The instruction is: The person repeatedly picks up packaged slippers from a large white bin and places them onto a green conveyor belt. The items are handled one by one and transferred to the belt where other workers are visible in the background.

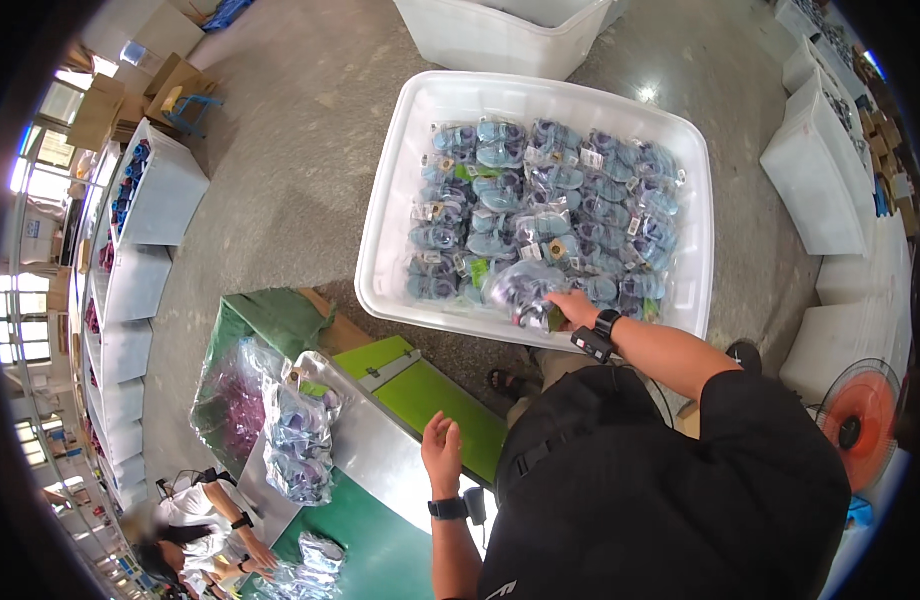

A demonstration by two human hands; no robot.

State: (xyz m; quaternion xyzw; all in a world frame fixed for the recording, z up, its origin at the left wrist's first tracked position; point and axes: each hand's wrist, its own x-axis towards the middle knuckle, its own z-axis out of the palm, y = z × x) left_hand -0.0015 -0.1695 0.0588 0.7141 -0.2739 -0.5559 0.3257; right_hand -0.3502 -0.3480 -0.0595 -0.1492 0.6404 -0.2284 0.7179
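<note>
My right hand (577, 311) is closed on a clear plastic bag of shoes (523, 291), purplish grey in colour, at the near edge of a large white bin (377, 245). Inside that bin lie rows of bagged light-blue and purple shoes (495, 190), several with small tags. My left hand (441, 450) hangs by the table edge with its fingers loosely bent and nothing in them. To its left, a stack of bagged shoes (300, 440) rests on the metal part of the table (365, 430).
Below the tabletop is a green panel (430, 395). A green-lined container with pink bagged goods (235, 395) stands at left. A co-worker (195, 520) handles bagged shoes at lower left. An orange fan (852, 430) stands at right. White bins (160, 190) line the sides.
</note>
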